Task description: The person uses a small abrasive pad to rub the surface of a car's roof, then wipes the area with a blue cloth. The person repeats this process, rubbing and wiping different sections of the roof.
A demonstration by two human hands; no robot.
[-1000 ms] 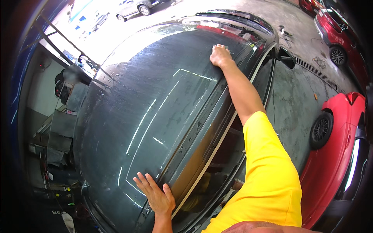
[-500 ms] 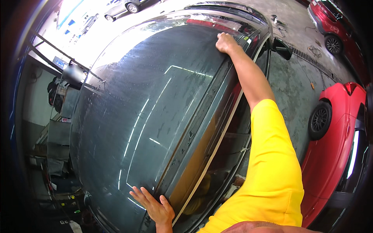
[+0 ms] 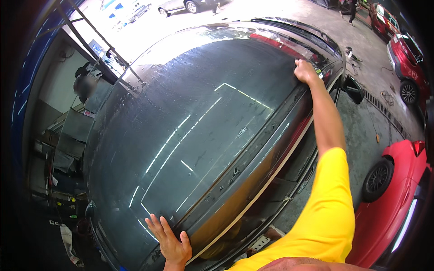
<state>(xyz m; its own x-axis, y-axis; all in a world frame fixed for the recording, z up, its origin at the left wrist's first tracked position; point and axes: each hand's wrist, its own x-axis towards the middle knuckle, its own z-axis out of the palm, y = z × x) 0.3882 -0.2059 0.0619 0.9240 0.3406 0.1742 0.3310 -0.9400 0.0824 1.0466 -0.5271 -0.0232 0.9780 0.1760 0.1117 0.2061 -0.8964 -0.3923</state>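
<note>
A dark, glossy car roof spreads before me, with streaks and droplets on its far part. My left hand rests at the roof's near edge, fingers stretched and thumb apart, holding nothing. At the far end of the right side, my right hand is closed at the roof's edge, close to the windshield. Its fingers are curled in, and whatever they grip, if anything, cannot be made out. A dark trim channel runs along the roof side between the two hands.
The car's side mirror sticks out beyond my right hand. A red car stands close on the right, near a floor drain grate. Shelving with clutter lines the left, where a person appears. Another person walks far off.
The view has shifted, so the roof and my right hand appear farther right and lower. Both hands keep roughly their places on the car. A walking person has come into sight at the far right.
</note>
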